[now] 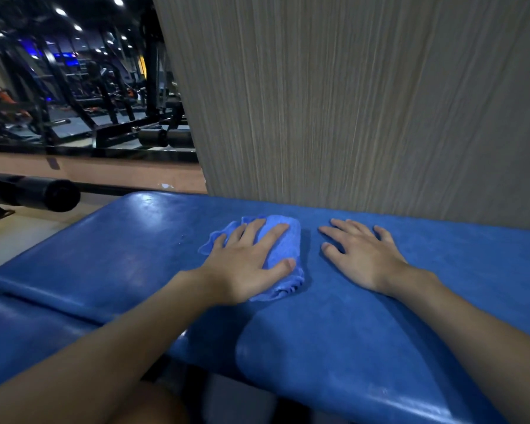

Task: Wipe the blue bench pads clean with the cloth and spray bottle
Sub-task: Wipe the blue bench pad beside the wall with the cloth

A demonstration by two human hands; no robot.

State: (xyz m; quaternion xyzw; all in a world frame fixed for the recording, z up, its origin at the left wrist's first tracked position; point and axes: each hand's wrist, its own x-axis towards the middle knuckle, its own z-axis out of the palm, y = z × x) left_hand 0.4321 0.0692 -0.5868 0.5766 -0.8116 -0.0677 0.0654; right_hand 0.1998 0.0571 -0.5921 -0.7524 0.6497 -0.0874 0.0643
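Note:
A wide blue bench pad (120,255) fills the lower half of the head view. A second rounded blue pad (334,356) overlaps it at the near right. A folded light-blue cloth (283,249) lies on the pad near the wall. My left hand (245,264) presses flat on the cloth with straight, spread fingers. My right hand (361,255) rests flat on the bare pad just right of the cloth, fingers spread, holding nothing. No spray bottle is in view.
A grey wood-grain wall panel (364,102) rises directly behind the pad. A black roller pad (43,194) on a frame stands at the left over a pale floor. Dark gym machines (104,111) fill the far left background.

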